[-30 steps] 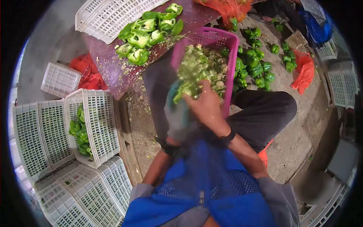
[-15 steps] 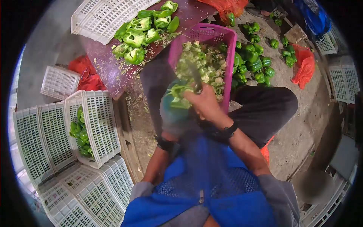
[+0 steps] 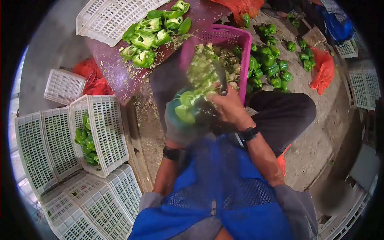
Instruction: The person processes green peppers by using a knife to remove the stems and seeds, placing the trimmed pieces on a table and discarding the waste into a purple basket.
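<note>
My left hand [image 3: 175,120], in a teal and grey glove and blurred by motion, is closed around a cut-open green bell pepper [image 3: 185,109]. My right hand [image 3: 229,105] grips a knife [image 3: 221,78] whose dark blade points up and away from me. Both hands are at the near end of a pink plastic crate [image 3: 245,56]. Inside that crate lies a heap of pale green pepper cores and trimmings [image 3: 203,66]. The motion blur hides whether the blade touches the pepper.
Halved peppers [image 3: 145,39] lie on a maroon board [image 3: 116,74] beside a white crate [image 3: 114,18]. Whole green peppers [image 3: 270,64] cover the floor to the right, near red mesh bags [image 3: 322,68]. White crates [image 3: 106,136] stand at left, one holding peppers [image 3: 86,140].
My right hand and the knife have shifted slightly right and rotated. The pepper in my left hand has turned and shows more spread open. The surroundings are unchanged.
</note>
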A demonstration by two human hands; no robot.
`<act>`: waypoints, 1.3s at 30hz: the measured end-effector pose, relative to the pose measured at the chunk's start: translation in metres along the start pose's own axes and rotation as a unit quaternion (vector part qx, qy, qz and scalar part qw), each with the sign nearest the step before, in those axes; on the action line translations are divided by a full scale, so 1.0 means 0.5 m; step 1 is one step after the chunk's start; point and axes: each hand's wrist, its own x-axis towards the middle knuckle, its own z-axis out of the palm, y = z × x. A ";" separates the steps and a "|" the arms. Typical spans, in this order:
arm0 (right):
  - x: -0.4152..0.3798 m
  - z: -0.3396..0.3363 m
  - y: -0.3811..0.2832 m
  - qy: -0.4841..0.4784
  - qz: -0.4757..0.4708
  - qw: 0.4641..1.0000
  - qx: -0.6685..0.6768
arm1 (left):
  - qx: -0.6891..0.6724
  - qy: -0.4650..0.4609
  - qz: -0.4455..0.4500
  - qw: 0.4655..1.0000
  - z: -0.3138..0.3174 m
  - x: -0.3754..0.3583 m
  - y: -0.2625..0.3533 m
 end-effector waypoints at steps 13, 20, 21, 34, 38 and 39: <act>-0.033 -0.029 -0.028 -0.177 0.057 0.983 -0.002 | -0.030 -0.031 -0.173 0.984 -0.015 -0.012 -0.015; 0.007 -0.012 0.035 0.074 -0.226 0.919 -0.314 | -0.084 -0.056 -0.132 0.986 -0.005 0.000 -0.035; -0.005 0.002 0.022 0.072 -0.159 0.948 -0.265 | -0.082 -0.065 -0.132 0.986 0.000 -0.009 -0.048; 0.038 0.010 0.064 0.033 -0.150 0.943 -0.295 | -0.301 -0.017 -0.296 0.906 0.054 0.016 0.022; 0.009 0.006 0.013 0.043 -0.013 0.975 -0.217 | -0.030 -0.106 -0.084 0.990 0.057 -0.009 -0.014; 0.003 0.009 0.003 0.081 0.005 0.971 -0.227 | -0.043 -0.117 -0.101 0.987 0.056 -0.008 -0.016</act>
